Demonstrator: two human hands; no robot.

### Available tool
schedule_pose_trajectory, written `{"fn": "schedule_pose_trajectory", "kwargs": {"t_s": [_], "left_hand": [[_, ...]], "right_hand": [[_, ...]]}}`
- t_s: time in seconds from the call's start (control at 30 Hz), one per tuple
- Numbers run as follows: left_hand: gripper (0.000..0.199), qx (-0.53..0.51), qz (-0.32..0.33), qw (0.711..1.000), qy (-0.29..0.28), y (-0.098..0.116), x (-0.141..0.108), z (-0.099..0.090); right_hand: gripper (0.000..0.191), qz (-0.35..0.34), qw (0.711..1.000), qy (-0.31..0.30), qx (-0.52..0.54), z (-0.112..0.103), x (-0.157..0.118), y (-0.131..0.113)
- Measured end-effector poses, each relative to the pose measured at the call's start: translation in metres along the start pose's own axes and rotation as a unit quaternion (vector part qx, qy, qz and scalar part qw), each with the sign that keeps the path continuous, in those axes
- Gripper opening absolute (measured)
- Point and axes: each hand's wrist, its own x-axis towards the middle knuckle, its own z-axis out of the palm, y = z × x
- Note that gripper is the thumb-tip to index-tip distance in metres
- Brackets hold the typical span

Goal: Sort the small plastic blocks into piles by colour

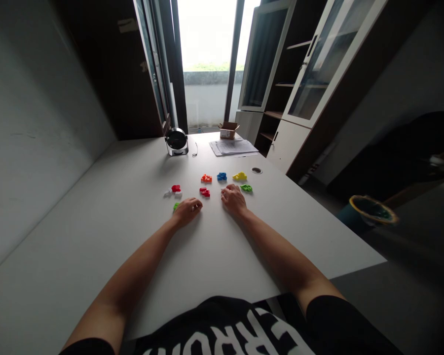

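Observation:
My left hand (188,209) rests on the white table with its fingers curled in; whether anything is inside them is hidden. A green plastic piece (176,206) shows just behind its knuckles. My right hand (234,198) is closed at the fingertips on a small white piece (222,190), mostly covered by the fingers. Between the hands lies a red piece cluster (204,192). Beyond are small orange (206,178), blue (222,176) and yellow pieces (240,176). Beside my right hand sits a green cluster (246,188). Another red piece (175,188) lies left, with white pieces (178,194) near it.
A small black fan (176,141) stands at the table's far left. Papers (234,147) and an open cardboard box (228,130) lie at the far right, near a round cable hole (256,170). A bin (358,214) stands on the floor to the right.

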Motion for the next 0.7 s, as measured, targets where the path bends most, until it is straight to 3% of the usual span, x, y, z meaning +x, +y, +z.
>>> {"fn": "schedule_pose_trajectory", "kwargs": {"t_s": [0.23, 0.37, 0.53, 0.7], "left_hand": [[0.017, 0.005, 0.004, 1.000, 0.016, -0.003, -0.001, -0.001], [0.017, 0.033, -0.008, 0.998, 0.052, -0.009, 0.000, -0.005], [0.018, 0.099, -0.038, 0.989, 0.102, -0.018, 0.001, -0.009], [0.015, 0.135, -0.068, 0.983, 0.104, -0.025, 0.000, -0.007]], "right_hand": [[0.019, 0.003, 1.000, -0.005, 0.001, 0.000, 0.000, 0.000], [0.019, 0.007, 1.000, -0.013, -0.005, -0.001, 0.000, -0.001], [0.021, 0.015, 1.000, -0.021, -0.005, -0.002, 0.000, -0.002], [0.022, 0.019, 1.000, -0.024, -0.005, -0.004, 0.000, -0.003]]}}
